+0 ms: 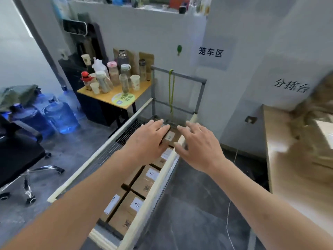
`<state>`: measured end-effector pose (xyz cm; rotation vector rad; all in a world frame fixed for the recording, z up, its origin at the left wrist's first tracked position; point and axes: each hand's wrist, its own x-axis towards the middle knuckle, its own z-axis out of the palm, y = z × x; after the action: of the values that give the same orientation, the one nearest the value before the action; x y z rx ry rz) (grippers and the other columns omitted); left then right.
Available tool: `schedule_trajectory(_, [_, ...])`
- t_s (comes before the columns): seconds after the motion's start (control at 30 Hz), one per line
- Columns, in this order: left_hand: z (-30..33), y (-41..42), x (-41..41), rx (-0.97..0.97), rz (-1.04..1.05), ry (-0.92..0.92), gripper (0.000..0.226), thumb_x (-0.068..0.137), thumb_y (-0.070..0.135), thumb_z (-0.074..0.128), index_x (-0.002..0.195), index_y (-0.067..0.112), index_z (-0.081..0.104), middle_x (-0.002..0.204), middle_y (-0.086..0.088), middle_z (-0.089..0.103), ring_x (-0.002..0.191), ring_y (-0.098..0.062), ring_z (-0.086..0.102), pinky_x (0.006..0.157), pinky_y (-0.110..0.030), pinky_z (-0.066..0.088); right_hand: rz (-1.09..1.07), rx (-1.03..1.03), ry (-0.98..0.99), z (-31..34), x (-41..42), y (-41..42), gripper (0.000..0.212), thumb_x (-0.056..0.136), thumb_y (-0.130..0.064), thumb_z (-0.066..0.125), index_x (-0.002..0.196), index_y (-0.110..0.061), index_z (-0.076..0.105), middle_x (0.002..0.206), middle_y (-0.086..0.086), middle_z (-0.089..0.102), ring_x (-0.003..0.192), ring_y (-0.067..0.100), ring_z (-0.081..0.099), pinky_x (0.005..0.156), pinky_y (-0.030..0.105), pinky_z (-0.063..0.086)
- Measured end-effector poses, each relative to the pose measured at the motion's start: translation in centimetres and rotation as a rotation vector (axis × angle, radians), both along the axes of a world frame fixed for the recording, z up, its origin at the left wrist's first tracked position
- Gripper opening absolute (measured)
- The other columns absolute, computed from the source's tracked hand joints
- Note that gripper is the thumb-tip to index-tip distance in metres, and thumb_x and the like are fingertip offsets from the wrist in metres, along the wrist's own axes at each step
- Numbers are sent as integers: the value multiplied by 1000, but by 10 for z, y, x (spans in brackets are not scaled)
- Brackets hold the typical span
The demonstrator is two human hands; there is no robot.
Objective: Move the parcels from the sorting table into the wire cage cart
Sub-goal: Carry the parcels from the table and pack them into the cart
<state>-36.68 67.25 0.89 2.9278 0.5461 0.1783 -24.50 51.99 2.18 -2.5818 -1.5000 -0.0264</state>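
Pale grey painted walls point(144, 33) carrying two white paper signs with black characters point(210, 52). Dark grey mottled concrete floor point(189, 204). Small yellow-topped side table point(115, 97) crowded with cups, bottles. Blue water jugs point(61, 116) on floor left; black swivel chair point(16, 156) beside them.

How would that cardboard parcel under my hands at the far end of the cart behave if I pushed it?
The cardboard parcel looks boxy and stiff, so it should probably slide flat rather than roll or flop. Neighbouring parcels packed inside the wire cage cart may block it. Its weight can't be judged.
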Motion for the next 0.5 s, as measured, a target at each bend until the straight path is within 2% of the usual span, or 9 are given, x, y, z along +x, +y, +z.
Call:
schedule_trajectory(0.13, [25,-47,45,-40,-76,-49,62,106,45,48,162,24,30,170,-3,25,157,-25,22,123,-50,29,-116,31,-20,20,28,-64,74,96,-66,28,156,-26,43,159,7,44,146,28,40,120,44,33])
schedule_trajectory(0.23, [38,-87,75,-49,-159,-68,63,106,45,49,162,25,31,169,-1,27,156,-23,24,123,-47,30,-200,66,-22,28,45,-114,66,100,-61,39,155,-25,43,159,8,44,147,29,40,120,44,32])
schedule_trajectory(0.43, [46,-149,136,-82,-313,-100,61,104,47,50,160,27,35,166,4,32,150,-19,35,118,-43,38,-356,105,-10,37,80,-194,63,102,-58,44,156,-26,43,162,6,41,149,26,38,121,42,32])
schedule_trajectory(0.5, [45,-164,158,-93,-365,-96,60,104,48,49,159,29,36,166,5,33,150,-17,35,118,-46,38,-408,122,-10,38,92,-215,63,102,-56,46,156,-24,44,161,7,42,148,25,39,120,39,31])
